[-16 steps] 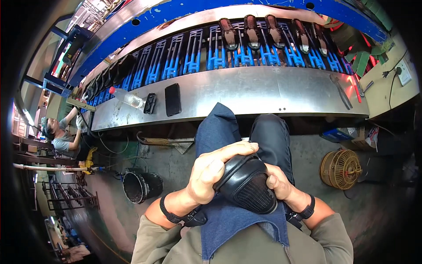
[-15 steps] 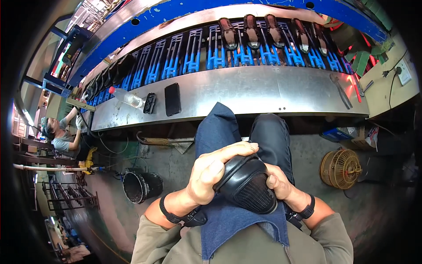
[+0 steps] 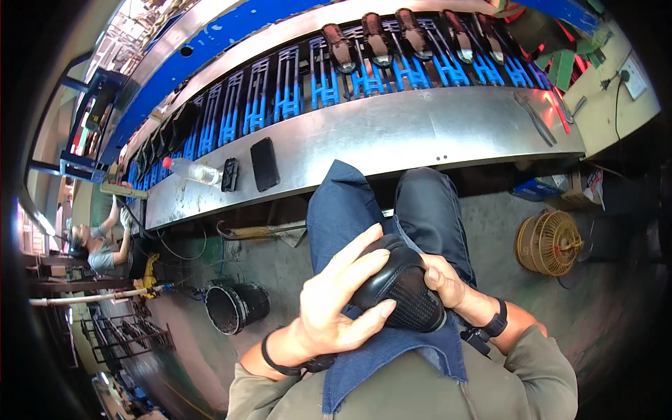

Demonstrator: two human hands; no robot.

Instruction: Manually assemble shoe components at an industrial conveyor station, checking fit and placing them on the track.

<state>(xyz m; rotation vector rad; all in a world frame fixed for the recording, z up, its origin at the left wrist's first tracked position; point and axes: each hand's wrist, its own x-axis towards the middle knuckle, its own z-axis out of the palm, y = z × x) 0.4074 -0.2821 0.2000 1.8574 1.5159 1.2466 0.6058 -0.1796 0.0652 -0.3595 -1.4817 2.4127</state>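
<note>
Over my lap I hold a black shoe upper (image 3: 411,299), its smooth leather ending in a perforated, rounded toe that points down toward my body. My left hand (image 3: 334,302) clasps it from the left, with the fingers laid over its top and the thumb on the perforated part. My right hand (image 3: 449,281) grips the right side, thumb bent against the edge. The underside of the upper and several right fingers are hidden. A denim apron (image 3: 346,199) lies beneath it over my left thigh.
Ahead runs a metal ledge (image 3: 371,129) with a phone (image 3: 264,164), a small black case (image 3: 229,175), a plastic bottle (image 3: 194,171) and pincers (image 3: 535,120). Behind it, blue racks (image 3: 288,101) carry several shoe uppers (image 3: 378,42). A bucket (image 3: 236,308), a round fan (image 3: 549,242) and a co-worker (image 3: 105,245) are around.
My left hand has shifted its hold: its fingers spread more over the top and its thumb has come down onto the perforated toe. The right hand keeps its grip. The view has turned slightly.
</note>
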